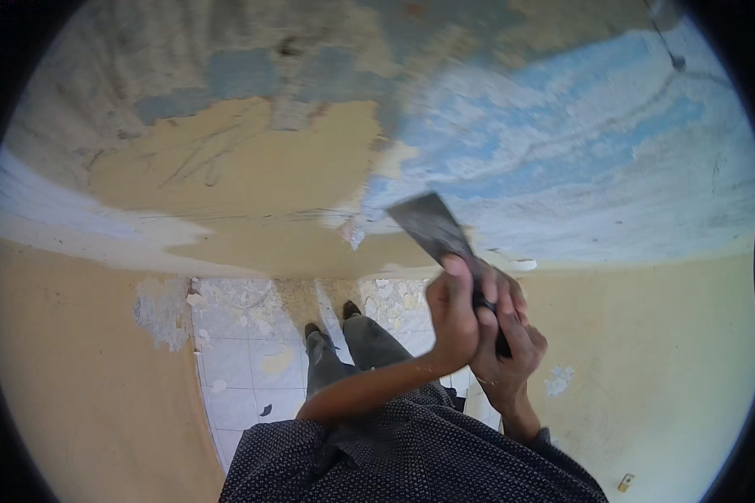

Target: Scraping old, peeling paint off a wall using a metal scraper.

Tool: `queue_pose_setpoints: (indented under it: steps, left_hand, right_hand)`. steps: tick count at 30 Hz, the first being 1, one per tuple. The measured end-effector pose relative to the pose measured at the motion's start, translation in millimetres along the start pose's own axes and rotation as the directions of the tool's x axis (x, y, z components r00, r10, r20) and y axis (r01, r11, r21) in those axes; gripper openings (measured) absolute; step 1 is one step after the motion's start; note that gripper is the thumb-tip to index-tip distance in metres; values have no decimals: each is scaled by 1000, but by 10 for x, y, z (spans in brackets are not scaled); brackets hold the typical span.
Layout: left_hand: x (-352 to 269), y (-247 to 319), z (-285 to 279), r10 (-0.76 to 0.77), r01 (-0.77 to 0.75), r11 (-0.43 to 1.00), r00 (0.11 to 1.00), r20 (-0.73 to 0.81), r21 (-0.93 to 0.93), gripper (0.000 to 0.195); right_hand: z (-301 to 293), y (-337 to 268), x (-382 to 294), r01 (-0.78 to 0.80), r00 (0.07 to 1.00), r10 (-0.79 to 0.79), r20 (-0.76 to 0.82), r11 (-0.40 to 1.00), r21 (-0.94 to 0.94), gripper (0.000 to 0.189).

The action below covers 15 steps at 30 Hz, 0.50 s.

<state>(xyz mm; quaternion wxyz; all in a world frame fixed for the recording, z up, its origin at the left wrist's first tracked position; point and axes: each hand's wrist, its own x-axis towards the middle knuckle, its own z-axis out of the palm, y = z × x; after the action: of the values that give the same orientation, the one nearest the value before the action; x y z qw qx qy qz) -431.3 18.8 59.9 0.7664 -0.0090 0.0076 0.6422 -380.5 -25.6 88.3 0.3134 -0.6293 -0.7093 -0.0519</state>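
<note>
Both hands are on a scraper with a wide metal blade (429, 225) and a black handle (502, 342). My left hand (456, 317) grips it near the base of the blade, its thumb lying along the metal. Lower down, my right hand (514, 358) is wrapped around the handle. The blade points up and to the left, in front of the wall (277, 157) ahead, over an area where yellow paint meets a patch of exposed pale blue and white (497, 132). Whether its edge touches the wall, I cannot tell. A small loose flake (353, 234) hangs left of the blade.
Paint chips (277, 361) litter the white tiled floor (226, 364) around my shoes. Yellow side walls stand close at left (88, 364) and right (629, 352), both with scraped spots. A small wall fitting (626, 483) sits low right; a cable (664, 44) hangs at upper right.
</note>
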Motion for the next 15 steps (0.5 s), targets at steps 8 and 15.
queue_pose_setpoints:
  steps: [8,15]
  left_hand:
    - [-13,-15,-47,-42,41,999,999,24,33,46]
    - [87,106,-45,16,-22,993,999,51,118,54]
  right_hand:
    - [-19,14,-92,-122,992,122,-16,992,17,22]
    - [32,-109,55,-21,998,21,54,1000,-3,18]
